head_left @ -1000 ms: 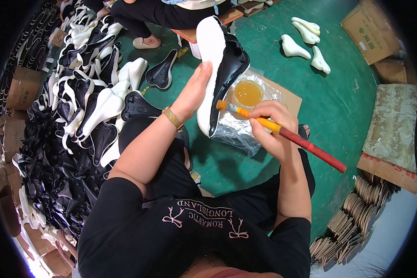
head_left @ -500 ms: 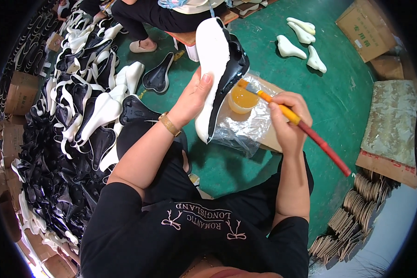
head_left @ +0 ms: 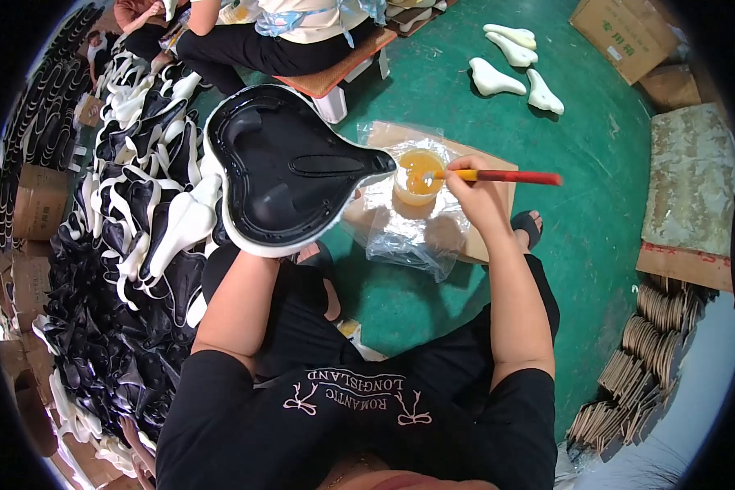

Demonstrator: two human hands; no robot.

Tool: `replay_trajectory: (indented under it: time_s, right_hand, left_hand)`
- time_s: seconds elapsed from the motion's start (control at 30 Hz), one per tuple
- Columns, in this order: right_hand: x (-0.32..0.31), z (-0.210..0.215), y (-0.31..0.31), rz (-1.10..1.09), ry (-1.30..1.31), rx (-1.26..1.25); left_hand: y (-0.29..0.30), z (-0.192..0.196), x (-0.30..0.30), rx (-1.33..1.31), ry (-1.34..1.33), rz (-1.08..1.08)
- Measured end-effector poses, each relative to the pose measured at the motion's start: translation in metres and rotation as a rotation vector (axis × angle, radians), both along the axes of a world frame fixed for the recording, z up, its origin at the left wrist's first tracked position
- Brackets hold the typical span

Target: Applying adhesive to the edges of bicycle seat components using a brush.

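Observation:
A wide bicycle saddle [head_left: 269, 167], its glossy black hollow underside facing up and a white rim around it, rests on my left hand. That hand is hidden beneath the saddle; only its forearm [head_left: 249, 298] shows clearly. My right hand [head_left: 475, 194] grips a paintbrush [head_left: 514, 175] with a yellow and red handle. The brush's bristle end is in a clear cup [head_left: 416, 198] of amber liquid, close to the saddle's nose. Under the cup lies crumpled clear plastic sheeting [head_left: 400, 245] on a cardboard surface [head_left: 498, 169].
A large heap of black and white saddle parts [head_left: 151, 204] covers the floor at my left. Several white saddle pads [head_left: 498, 79] lie on the green floor ahead. Another person sits on a stool [head_left: 343, 69] at the far side. Cardboard boxes [head_left: 625, 37] and stacked brown pieces [head_left: 629, 376] stand at right.
My left hand has turned the saddle from edge-on to underside up and brought it left and nearer. My right hand has moved the brush from beside the saddle down into the cup.

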State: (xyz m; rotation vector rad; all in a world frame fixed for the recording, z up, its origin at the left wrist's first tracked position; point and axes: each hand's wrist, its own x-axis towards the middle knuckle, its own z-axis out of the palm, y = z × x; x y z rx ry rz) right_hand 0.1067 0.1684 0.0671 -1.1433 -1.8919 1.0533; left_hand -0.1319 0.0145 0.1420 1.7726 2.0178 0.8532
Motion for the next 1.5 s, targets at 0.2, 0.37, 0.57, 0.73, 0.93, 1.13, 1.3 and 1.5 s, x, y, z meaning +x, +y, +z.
replay_trajectory:
  time_s: [0.2, 0.37, 0.57, 0.73, 0.93, 1.13, 1.3, 1.5]
  right_hand:
    - [0.006, 0.045, -0.008, 0.019, 0.431, -0.181]
    - [0.004, 0.045, -0.011, 0.096, 0.235, -0.076]
    - [0.004, 0.054, -0.012, 0.063, 0.185, 0.098]
    - [0.01, 0.06, -0.01, 0.008, 0.306, -0.264]
    - [0.011, 0.058, -0.01, 0.055, 0.279, -0.206]
    - [0.01, 0.059, -0.01, 0.14, 0.326, -0.358]
    - [0.013, 0.035, 0.006, 0.015, 0.085, -0.025]
    - [-0.001, 0.021, 0.0, 0.069, -0.056, 0.039]
  left_hand:
    - [-0.002, -0.012, -0.002, 0.054, -0.281, 0.087]
    - [0.002, -0.018, -0.005, 0.062, -0.041, -0.033]
    - [0.011, -0.021, 0.005, -0.028, -1.027, -0.119]
    - [0.016, -0.027, 0.015, 0.107, -0.923, -0.287]
    - [0.01, -0.03, 0.018, 0.197, -0.355, -0.356]
    - [0.017, -0.043, 0.013, 0.256, -0.256, -0.344]
    - [0.024, -0.047, 0.013, 0.256, -0.294, -0.293]
    - [0.029, -0.048, 0.013, 0.244, -0.24, -0.28]
